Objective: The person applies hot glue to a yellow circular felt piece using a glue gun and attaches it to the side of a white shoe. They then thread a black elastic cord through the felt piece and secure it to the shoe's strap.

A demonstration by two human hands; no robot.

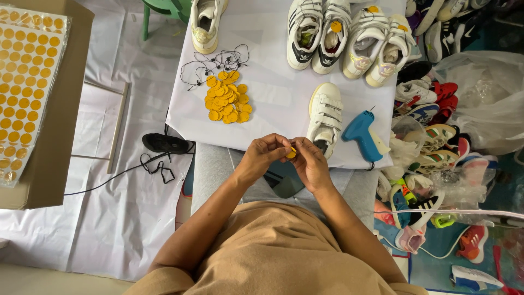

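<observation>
Pinched between the fingertips of both your hands: one small yellow round tag (292, 153), thin and flat, mostly covered by your fingers. Your left hand (263, 155) closes on it from 9 o'clock, your right hand (309, 161) from 3 o'clock; the two hands touch around it, held over the near edge of the white cloth (273, 87).

Items about the hands, by clock direction from the tag:
- 1 o'clock, just beside your right hand: white sneaker (324, 116), smooth upper, three broad straps, toe pointing away from you.
- 2 o'clock, near: blue tagging gun (362, 134), hard plastic, pistol-shaped, lying on its side at the cloth's edge.
- 11 o'clock, apart: heap of yellow round tags (227, 98), overlapping discs, with a tangle of thin black string loops (215, 63) at its far side.
- 12 to 1 o'clock, well apart: row of four white sneakers (349, 38), laced or strapped, two bearing yellow tags.
- 11 o'clock, far edge: single white sneaker (206, 22).
- 3 to 4 o'clock: loose pile of mixed coloured shoes (431, 142), some under clear plastic bags (480, 98).
- 9 o'clock, well apart: black cord and adapter (164, 143) on the white floor sheet.
- 9 to 10 o'clock, far left: glossy sheet of yellow round stickers (24, 82), set in rows, on a brown cardboard box (60, 164).

Nothing lies between your hands and the strapped sneaker.
</observation>
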